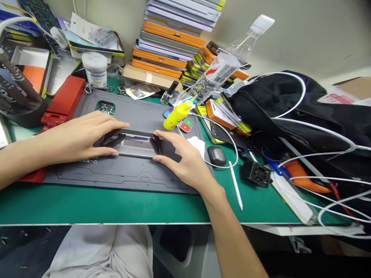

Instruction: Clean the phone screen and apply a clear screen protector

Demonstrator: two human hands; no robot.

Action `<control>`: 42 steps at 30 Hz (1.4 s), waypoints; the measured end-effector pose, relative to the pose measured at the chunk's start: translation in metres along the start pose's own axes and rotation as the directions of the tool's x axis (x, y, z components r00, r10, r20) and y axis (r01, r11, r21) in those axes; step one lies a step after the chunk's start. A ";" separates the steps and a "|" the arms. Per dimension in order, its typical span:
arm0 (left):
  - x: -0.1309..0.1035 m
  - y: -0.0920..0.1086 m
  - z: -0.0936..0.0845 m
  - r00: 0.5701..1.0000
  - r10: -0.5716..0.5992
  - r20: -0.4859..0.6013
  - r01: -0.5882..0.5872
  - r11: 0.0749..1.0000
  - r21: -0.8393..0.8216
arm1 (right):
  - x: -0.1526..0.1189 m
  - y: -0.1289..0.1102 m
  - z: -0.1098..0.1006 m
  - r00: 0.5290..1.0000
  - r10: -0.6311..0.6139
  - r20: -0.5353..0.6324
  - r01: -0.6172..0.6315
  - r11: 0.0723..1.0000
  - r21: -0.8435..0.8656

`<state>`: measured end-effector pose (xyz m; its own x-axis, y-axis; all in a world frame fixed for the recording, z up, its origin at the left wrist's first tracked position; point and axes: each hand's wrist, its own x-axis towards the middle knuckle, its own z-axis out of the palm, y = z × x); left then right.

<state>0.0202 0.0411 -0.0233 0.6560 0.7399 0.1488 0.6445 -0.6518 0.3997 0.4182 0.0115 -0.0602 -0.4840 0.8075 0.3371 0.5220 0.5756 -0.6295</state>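
A dark, glossy phone (135, 144) lies lengthwise on the grey work mat (139, 173), its surface reflecting light. At its left end, my left hand (91, 137) grips it between thumb and fingers. My right hand (184, 156) holds the opposite end the same way, thumb on the near edge and fingers on the far edge. Beyond my right hand a yellow bottle (179, 114) with a pointed tip stands tilted in view. Small metal parts sit in a recess (106, 108) of the mat, behind my left hand.
A red tool (65, 100) and a white paste jar (95, 69) stand at the left. Stacked boxes (171, 38) and a clear bottle (214, 73) are at the back. On the right are a black case (216, 155), a white stylus (235, 186), loose cables and a black bag (278, 100).
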 end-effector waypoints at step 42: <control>0.008 0.030 -0.012 0.911 -0.326 -0.253 0.263 0.931 -0.252 | 0.069 -0.063 0.035 0.936 -0.255 0.242 0.316 0.912 -0.263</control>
<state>0.0406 0.0296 0.0006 0.2881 0.9284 0.2346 0.6737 -0.3706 0.6394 0.3276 0.0264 -0.0218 -0.7563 0.5782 0.3061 0.5075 0.8137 -0.2833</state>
